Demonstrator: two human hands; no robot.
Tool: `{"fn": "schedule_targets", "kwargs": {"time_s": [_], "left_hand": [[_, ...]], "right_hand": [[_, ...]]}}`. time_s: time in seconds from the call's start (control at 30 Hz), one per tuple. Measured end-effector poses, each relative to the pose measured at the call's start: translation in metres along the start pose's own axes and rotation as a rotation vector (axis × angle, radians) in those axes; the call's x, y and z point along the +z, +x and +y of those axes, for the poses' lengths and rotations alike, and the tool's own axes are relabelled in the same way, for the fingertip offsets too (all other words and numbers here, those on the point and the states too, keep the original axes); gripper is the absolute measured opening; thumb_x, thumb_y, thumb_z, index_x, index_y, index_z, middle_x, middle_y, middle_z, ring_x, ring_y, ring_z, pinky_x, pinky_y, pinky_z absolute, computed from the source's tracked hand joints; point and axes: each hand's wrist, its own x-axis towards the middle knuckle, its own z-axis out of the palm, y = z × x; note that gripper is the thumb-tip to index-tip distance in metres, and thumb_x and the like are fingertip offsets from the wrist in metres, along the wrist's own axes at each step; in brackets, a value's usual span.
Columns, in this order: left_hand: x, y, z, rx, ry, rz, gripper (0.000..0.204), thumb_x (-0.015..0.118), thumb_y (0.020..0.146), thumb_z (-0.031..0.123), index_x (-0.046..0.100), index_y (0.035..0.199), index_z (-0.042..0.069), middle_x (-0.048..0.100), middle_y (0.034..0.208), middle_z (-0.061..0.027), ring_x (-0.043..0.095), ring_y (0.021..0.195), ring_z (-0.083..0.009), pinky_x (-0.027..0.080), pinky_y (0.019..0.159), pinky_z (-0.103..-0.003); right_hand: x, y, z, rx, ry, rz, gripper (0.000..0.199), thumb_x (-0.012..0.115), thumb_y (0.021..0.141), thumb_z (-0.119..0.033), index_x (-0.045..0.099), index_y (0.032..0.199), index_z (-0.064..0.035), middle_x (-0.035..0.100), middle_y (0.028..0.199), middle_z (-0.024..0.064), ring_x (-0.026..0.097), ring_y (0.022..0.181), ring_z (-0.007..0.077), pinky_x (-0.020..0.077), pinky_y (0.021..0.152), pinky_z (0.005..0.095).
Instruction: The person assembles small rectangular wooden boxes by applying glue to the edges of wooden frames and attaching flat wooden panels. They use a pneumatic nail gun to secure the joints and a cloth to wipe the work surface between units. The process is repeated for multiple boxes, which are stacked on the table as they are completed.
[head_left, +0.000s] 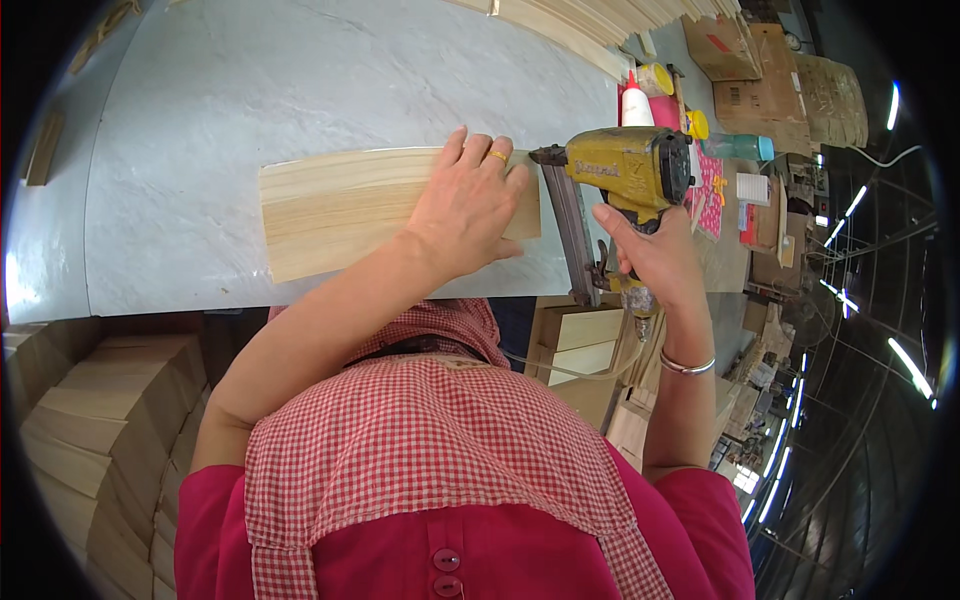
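A pale wooden board (340, 205) lies flat on the grey worktable (200, 120). My left hand (468, 200) presses palm-down on the board's right end, fingers spread, a ring on one finger. My right hand (650, 255) grips the handle of a yellow pneumatic nail gun (615, 175). The gun's nose sits at the board's right end, next to my left fingertips. A pale air hose (560, 370) hangs from the gun's handle.
Stacks of wooden pieces (90, 430) stand below the table at left, more boards (580, 25) lie at the far edge. A white glue bottle (635, 100), a teal bottle (735, 147) and cardboard boxes (750, 60) crowd the right end.
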Motion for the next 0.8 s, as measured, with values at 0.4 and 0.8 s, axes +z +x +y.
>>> {"fn": "schedule_targets", "kwargs": {"time_s": [0.4, 0.8], "left_hand": [[-0.108, -0.110, -0.074, -0.153, 0.065, 0.005, 0.055, 0.077, 0.061, 0.010, 0.055, 0.110, 0.004, 0.055, 0.126, -0.0199, 0.051, 0.123, -0.0393, 0.042, 0.107, -0.047], [-0.041, -0.058, -0.054, -0.142, 0.005, 0.213, 0.052, 0.082, 0.061, 0.019, 0.055, 0.104, 0.008, 0.060, 0.119, -0.0128, 0.055, 0.110, -0.0353, 0.047, 0.095, -0.047]], "right_hand": [[-0.009, -0.044, 0.030, 0.040, 0.060, 0.063, 0.034, 0.083, 0.088, -0.028, 0.066, 0.097, -0.0003, 0.058, 0.066, -0.0024, 0.049, 0.049, 0.0049, 0.0406, 0.046, 0.0237], [0.013, -0.057, 0.032, -0.077, 0.058, 0.003, 0.033, 0.083, 0.088, -0.027, 0.068, 0.100, 0.0005, 0.062, 0.072, -0.0017, 0.050, 0.051, 0.0045, 0.0419, 0.046, 0.0230]]}}
